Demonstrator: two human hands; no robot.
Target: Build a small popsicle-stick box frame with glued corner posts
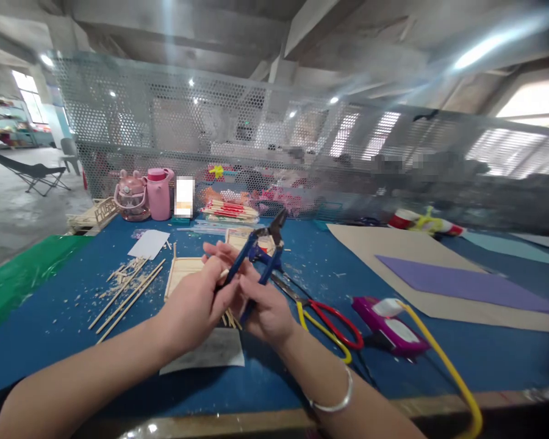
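Blue-handled cutting pliers [261, 256] rest in my right hand [268, 308], their dark jaws pointing up and away and their handles spread. My left hand [201, 289] is closed against it, its thumb and fingers at the left handle. A pale end of a thin wooden stick [223, 275] shows between its fingers. More short stick ends [230, 319] poke out below the hands; whether they are held or lie on the table is hard to tell. Behind my left hand sits a light wooden frame piece [185, 268]. A grey paper sheet [204, 352] lies below.
Long wooden sticks [130, 299] and scraps lie left on the blue table [64, 311]. Scissors [333, 326] with red and yellow handles and a purple device [388, 326] with a yellow cord are at right. Pink bottles [159, 195] stand before a perforated metal screen [174, 116].
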